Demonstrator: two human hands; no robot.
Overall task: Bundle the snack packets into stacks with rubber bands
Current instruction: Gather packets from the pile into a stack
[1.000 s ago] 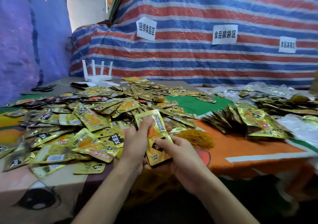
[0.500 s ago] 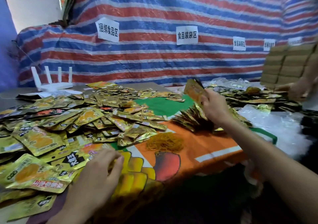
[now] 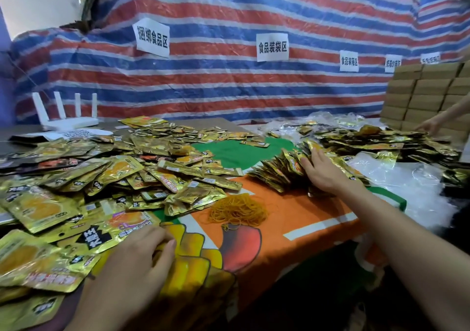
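Observation:
A wide heap of loose gold snack packets (image 3: 106, 178) covers the left half of the table. A row of bundled packet stacks (image 3: 282, 173) lies right of centre. My right hand (image 3: 323, 170) rests flat on that row, fingers straight, on the stack set down there. My left hand (image 3: 137, 262) lies low at the near edge of the loose heap, fingers relaxed, touching a packet. A tangle of orange rubber bands (image 3: 236, 210) sits on the cloth between my hands.
The table wears an orange and green printed cloth (image 3: 292, 211). Clear plastic bags (image 3: 407, 185) and more packets (image 3: 381, 142) lie at the right, where another person's hand (image 3: 432, 124) reaches in. Brown cartons (image 3: 427, 94) stand behind. A white router (image 3: 68, 117) sits far left.
My right hand carried the bundled stack to the right and lowered it onto the row of bundles, then opened flat. My left hand dropped to the edge of the loose heap.

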